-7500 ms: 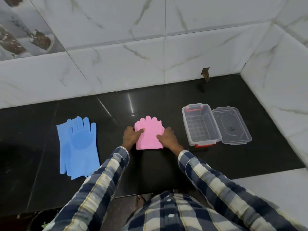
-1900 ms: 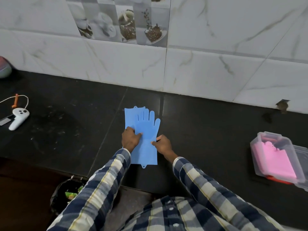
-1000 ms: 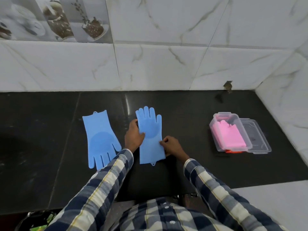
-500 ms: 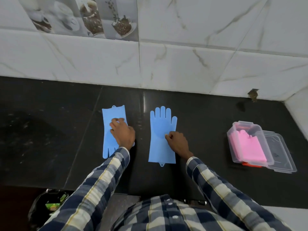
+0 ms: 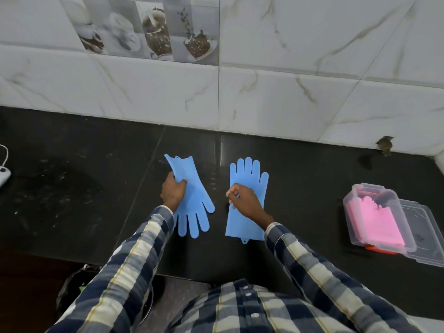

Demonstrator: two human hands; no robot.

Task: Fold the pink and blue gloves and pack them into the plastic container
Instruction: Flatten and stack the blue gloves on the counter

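Two blue gloves lie on the black counter. The left blue glove (image 5: 195, 200) has its cuff toward the wall and its fingers toward me; my left hand (image 5: 172, 192) grips its cuff end, which is bunched and raised a little. The right blue glove (image 5: 247, 175) lies flat with its fingers toward the wall; my right hand (image 5: 245, 200) presses on its middle with curled fingers. The folded pink gloves (image 5: 377, 223) sit inside the clear plastic container (image 5: 355, 195) at the right.
The container's clear lid (image 5: 425, 239) lies open beside it on the right. A white device with a cord (image 5: 3, 174) sits at the counter's left edge. A tiled wall runs along the back. A dark bin (image 5: 72, 292) stands below the counter's front edge.
My left hand has closed on the left glove's cuff and lifted it, and the glove has swung so its fingers point right of me. My right hand stays on the other glove.
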